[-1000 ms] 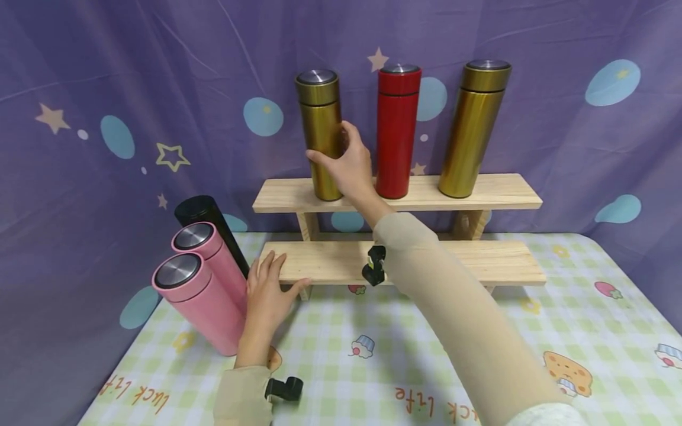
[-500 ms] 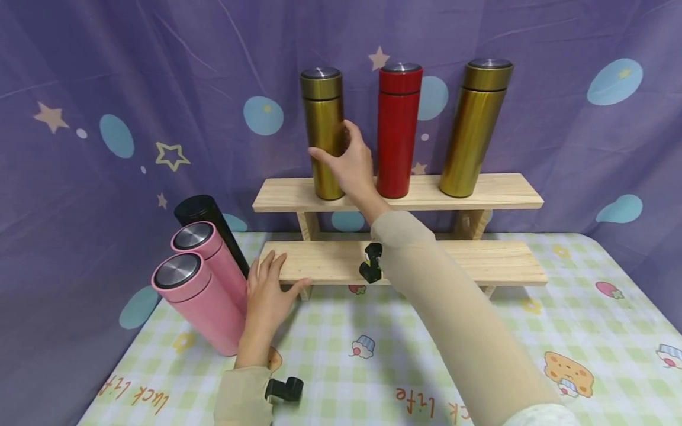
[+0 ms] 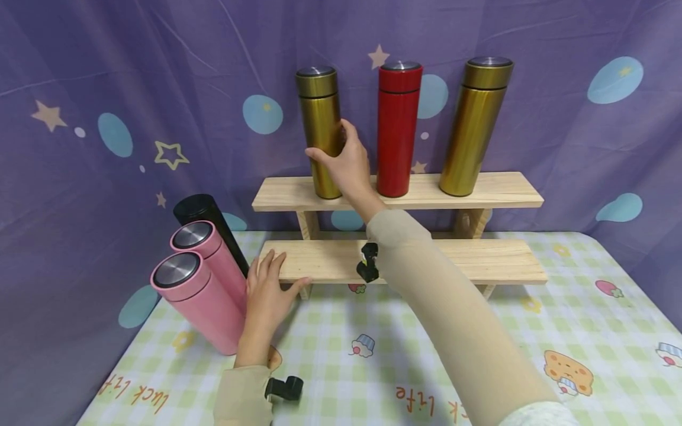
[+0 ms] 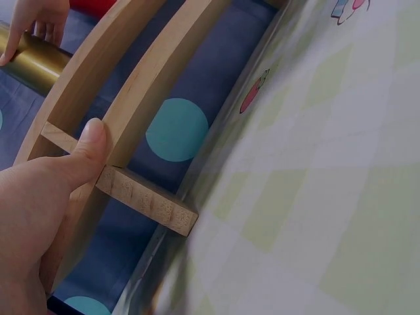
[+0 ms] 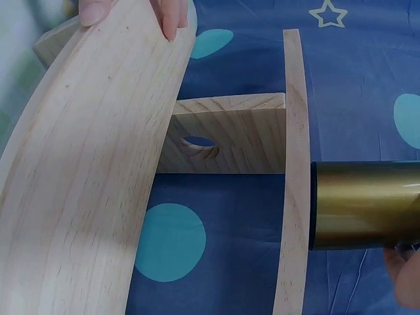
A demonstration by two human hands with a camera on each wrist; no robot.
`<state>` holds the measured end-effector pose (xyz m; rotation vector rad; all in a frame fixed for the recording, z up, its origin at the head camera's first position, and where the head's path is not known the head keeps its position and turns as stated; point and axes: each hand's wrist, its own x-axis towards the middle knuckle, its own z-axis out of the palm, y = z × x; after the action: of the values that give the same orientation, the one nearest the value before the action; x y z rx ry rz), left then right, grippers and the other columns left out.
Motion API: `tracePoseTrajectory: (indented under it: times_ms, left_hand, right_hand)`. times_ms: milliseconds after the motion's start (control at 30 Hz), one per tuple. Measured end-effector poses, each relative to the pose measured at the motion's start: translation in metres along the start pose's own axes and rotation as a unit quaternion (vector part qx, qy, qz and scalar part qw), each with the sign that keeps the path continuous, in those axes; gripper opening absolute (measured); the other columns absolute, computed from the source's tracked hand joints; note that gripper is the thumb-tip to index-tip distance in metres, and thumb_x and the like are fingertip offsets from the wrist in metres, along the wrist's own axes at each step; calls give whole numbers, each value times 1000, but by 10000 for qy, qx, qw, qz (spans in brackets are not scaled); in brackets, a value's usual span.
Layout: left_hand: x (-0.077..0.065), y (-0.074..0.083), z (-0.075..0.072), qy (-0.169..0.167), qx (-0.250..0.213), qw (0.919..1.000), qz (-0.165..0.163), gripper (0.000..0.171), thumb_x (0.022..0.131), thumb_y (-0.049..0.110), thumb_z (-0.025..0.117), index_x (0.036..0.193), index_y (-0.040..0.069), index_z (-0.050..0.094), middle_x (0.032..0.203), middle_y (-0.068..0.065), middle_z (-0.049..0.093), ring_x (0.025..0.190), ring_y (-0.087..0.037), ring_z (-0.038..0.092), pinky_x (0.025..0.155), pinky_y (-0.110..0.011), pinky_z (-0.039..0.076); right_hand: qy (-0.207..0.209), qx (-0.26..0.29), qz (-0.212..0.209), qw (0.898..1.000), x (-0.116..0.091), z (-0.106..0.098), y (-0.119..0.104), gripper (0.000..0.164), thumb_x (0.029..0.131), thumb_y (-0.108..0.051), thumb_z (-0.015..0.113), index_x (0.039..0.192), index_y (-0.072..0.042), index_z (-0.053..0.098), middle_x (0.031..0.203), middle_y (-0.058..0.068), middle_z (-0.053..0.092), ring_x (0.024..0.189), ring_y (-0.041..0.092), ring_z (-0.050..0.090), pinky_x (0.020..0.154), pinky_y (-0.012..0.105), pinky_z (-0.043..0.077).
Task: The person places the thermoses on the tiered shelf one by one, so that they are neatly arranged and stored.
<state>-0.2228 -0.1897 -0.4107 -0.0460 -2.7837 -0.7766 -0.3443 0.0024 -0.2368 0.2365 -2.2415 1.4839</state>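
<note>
On the upper tier of the two-tier wooden shelf (image 3: 426,260), a gold thermos (image 3: 319,118) stands at the left end, leaning slightly left. My right hand (image 3: 350,168) grips its lower body from the right, thumb across the front and fingers round the far side. My left hand (image 3: 266,299) holds the left end of the lower plank. In the left wrist view, the left thumb (image 4: 92,141) presses the plank's front edge, while in the right wrist view the left fingers (image 5: 172,18) reach its back edge.
A red thermos (image 3: 398,130) and another gold thermos (image 3: 474,130) stand farther right on the upper tier. Two pink thermoses (image 3: 208,313) and a black one (image 3: 224,231) stand on the checked tablecloth (image 3: 330,378), left of my left hand. A purple curtain (image 3: 202,53) hangs behind.
The gold thermos in my right hand shifted slightly right, then back left, its top moving most. My left hand stayed in place on the shelf.
</note>
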Motion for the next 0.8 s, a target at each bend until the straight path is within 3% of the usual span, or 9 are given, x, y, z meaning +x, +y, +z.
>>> tracePoseTrajectory:
  times_ms: [467, 800]
  left_hand:
    - [1, -2, 2, -67, 9, 10000, -3, 85, 87, 57, 68, 152, 10, 38, 161, -15, 22, 149, -40, 1, 116, -60, 4]
    - [1, -1, 1, -50, -44, 10000, -15, 85, 87, 56, 69, 152, 10, 38, 161, -15, 22, 149, -39, 0, 117, -60, 3]
  right_hand:
    - [-498, 365, 107, 9980, -5, -10, -2, 87, 89, -35, 75, 157, -18, 23, 152, 3, 41, 134, 13, 42, 110, 28, 35]
    - [-401, 993, -65, 9942, -18, -27, -6, 85, 87, -33, 78, 155, -15, 30, 149, 7, 45, 134, 15, 44, 109, 36, 38]
